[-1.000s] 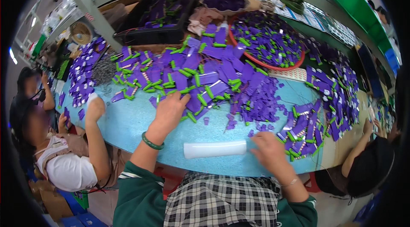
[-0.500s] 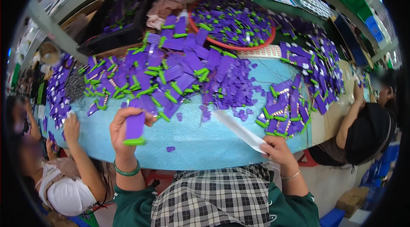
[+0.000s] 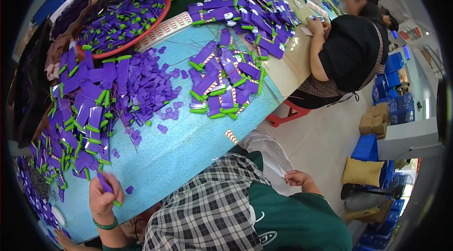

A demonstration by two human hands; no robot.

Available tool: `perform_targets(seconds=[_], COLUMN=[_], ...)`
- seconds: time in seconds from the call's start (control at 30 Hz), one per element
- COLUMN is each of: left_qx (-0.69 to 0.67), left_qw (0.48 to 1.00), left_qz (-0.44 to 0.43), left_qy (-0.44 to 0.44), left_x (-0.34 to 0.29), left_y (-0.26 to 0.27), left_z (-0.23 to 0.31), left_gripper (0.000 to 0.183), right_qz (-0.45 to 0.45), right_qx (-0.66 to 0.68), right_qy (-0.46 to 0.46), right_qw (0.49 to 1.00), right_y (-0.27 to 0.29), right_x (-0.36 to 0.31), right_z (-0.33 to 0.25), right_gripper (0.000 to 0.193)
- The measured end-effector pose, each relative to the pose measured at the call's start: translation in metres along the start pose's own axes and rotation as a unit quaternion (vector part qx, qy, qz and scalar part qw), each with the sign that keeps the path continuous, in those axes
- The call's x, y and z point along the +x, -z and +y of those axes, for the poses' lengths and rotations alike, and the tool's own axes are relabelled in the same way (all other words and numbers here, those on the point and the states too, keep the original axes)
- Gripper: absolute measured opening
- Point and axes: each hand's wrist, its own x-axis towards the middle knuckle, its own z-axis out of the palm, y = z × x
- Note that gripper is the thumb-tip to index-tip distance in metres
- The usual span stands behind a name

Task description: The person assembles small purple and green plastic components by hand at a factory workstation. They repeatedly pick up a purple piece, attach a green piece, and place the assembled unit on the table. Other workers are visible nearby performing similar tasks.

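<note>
My left hand point(image 3: 104, 195), a green bangle on its wrist, is closed round a flat purple piece point(image 3: 104, 183) with a green end point(image 3: 117, 203). It is over the near left part of the table. Out past the table's front edge, my right hand point(image 3: 298, 178) is closed, its fingertips pinching a white strip point(image 3: 279, 170). The strip overlaps a see-through plastic bag point(image 3: 266, 149), so where one ends is hard to make out. Purple pieces with green ends point(image 3: 89, 123) lie heaped beyond my left hand. A red-and-white striped strip point(image 3: 231, 136) sits at the table edge.
Small purple scraps point(image 3: 146, 76) spread over the blue tabletop point(image 3: 188, 133). Farther off are a red round tray point(image 3: 167, 3) full of pieces and another heap point(image 3: 226, 81). A co-worker in black point(image 3: 351, 57) works on the right, by a red stool point(image 3: 289, 114).
The view has swung right. My right hand has moved off the table with the white strip to the plastic bag. My left hand still holds the purple piece, now turned more edge-on.
</note>
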Motion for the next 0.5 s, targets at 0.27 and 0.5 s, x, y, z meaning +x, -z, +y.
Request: perform_targets(seconds=[0.27, 0.5], left_qx=[0.228, 0.181], left_qw=[0.92, 0.957], left_qz=[-0.067, 0.193], left_qy=[0.313, 0.118], left_x=[-0.017, 0.059], left_y=[0.005, -0.02], left_z=[0.019, -0.017], left_gripper=[0.015, 0.017], right_qz=[0.067, -0.338], right_qx=[-0.473, -0.602], right_qy=[0.017, 0.206], right_qw=[0.878, 0.694], right_y=[-0.134, -0.329], right_x=[0.004, -0.161], right_z=[-0.103, -0.296], right_gripper=[0.042, 0.03])
